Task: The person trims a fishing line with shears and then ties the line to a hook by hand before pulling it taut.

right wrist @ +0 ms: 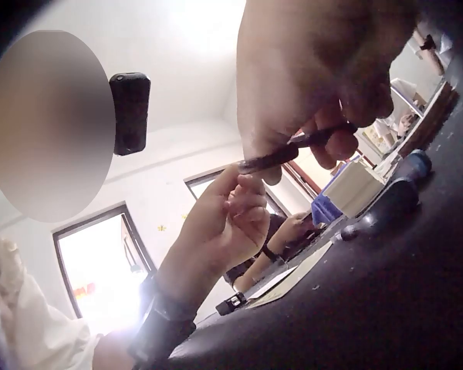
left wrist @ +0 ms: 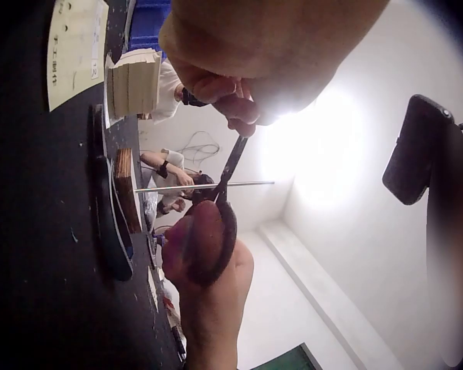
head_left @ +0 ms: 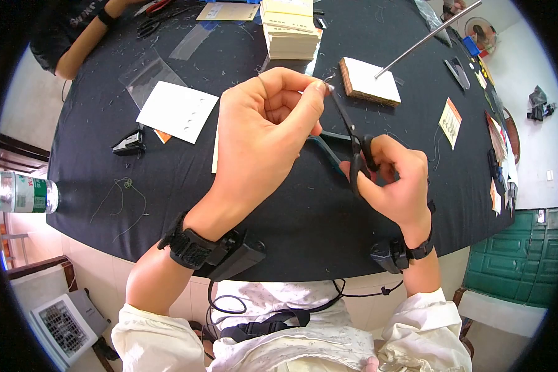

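My left hand point(head_left: 254, 133) is raised over the black-covered table, thumb and forefinger pinching a tiny shiny thing point(head_left: 330, 87); it is too small to tell its kind. My right hand point(head_left: 398, 186) grips black scissors point(head_left: 356, 146) by the finger loops. The scissor blades point(left wrist: 232, 158) point up to the left fingertips and overlap them in the left wrist view. Below the hands, a tool with blue-grey handles point(head_left: 327, 152) lies on the cloth, partly hidden by the left hand and the scissors.
Ahead are a stack of cream cards point(head_left: 291, 46) and a white-topped block point(head_left: 369, 80) with a slanting metal rod point(head_left: 428, 38). On the left lie a white card point(head_left: 178, 113), a small black stapler point(head_left: 129, 143) and tangled thread point(head_left: 128, 184). Another person's arm point(head_left: 84, 46) rests at far left.
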Available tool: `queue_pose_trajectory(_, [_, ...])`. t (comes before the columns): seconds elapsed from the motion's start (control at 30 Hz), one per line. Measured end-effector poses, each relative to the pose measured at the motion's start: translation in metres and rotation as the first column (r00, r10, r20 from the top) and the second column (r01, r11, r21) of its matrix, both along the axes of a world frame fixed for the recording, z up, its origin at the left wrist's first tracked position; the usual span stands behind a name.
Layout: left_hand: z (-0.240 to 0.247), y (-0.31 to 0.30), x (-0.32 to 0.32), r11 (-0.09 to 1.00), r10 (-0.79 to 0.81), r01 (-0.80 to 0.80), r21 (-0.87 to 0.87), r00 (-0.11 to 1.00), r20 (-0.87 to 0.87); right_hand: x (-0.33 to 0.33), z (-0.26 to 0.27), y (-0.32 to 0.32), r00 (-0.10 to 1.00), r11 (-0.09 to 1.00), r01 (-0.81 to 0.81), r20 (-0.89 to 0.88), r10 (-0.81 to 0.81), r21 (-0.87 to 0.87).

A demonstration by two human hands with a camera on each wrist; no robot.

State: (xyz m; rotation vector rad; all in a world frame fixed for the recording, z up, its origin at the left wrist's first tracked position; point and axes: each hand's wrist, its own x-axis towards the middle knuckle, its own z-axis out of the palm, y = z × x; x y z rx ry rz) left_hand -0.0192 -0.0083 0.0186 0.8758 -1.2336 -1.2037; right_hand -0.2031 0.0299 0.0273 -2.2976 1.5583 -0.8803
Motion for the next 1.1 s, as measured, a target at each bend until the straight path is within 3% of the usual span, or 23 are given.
queue_pose_trajectory(0.03, [0.000,0.000,0.000,1.000,0.001,-0.001,-0.001,1.000,0.009,-0.001,0.001,0.000,1.000,0.997,-0.004,0.030,0.002,0.075])
queue_pose_trajectory(0.17, [0.002,0.001,-0.001,1.000,-0.018,0.018,0.025,1.000,0.002,-0.003,-0.005,-0.004,0.994,0.996,0.012,0.104,-0.021,0.088])
queue_pose_trajectory(0.23, [0.004,0.002,-0.002,0.996,-0.060,0.059,0.069,0.998,0.010,-0.003,-0.010,-0.006,0.944,0.996,0.031,0.325,-0.057,0.083])
queue_pose_trajectory(0.27, [0.004,0.003,-0.002,0.989,-0.099,0.097,0.113,0.995,0.017,-0.003,-0.008,-0.005,0.906,0.986,0.039,0.411,-0.102,0.160])
queue_pose_trajectory(0.3, [0.004,0.004,-0.003,0.988,-0.106,0.103,0.114,0.994,0.015,-0.003,-0.009,-0.006,0.906,0.986,0.045,0.409,-0.109,0.161])
queue_pose_trajectory(0.37, [0.003,0.004,-0.003,0.952,-0.243,0.242,0.186,0.970,-0.016,-0.007,-0.014,-0.011,0.804,0.998,0.015,0.595,0.027,-0.067])
queue_pose_trajectory(0.43, [0.002,0.004,-0.004,0.924,-0.323,0.319,0.212,0.946,-0.016,-0.013,-0.012,-0.012,0.785,0.997,0.035,0.619,0.017,-0.072])
queue_pose_trajectory(0.5, [0.003,0.007,-0.005,0.847,-0.454,0.440,0.299,0.891,-0.027,-0.013,-0.007,-0.013,0.704,0.997,-0.045,0.706,0.080,-0.068])
queue_pose_trajectory(0.63, [0.003,0.007,-0.005,0.770,-0.538,0.519,0.371,0.841,-0.060,-0.012,-0.007,-0.012,0.700,0.975,-0.222,0.692,0.176,-0.023])
queue_pose_trajectory(0.8, [-0.001,0.010,-0.009,0.803,-0.509,0.480,0.354,0.860,-0.011,-0.016,-0.008,-0.013,0.746,0.968,-0.247,0.632,0.211,-0.032])
queue_pose_trajectory(1.0, [-0.001,0.010,-0.009,0.805,-0.513,0.481,0.348,0.859,0.000,-0.017,-0.009,-0.012,0.697,0.952,-0.300,0.695,0.178,0.057])
queue_pose_trajectory(1.1, [-0.001,0.011,-0.010,0.813,-0.514,0.491,0.314,0.858,-0.013,-0.018,-0.011,-0.016,0.607,0.933,-0.359,0.769,0.200,0.041])
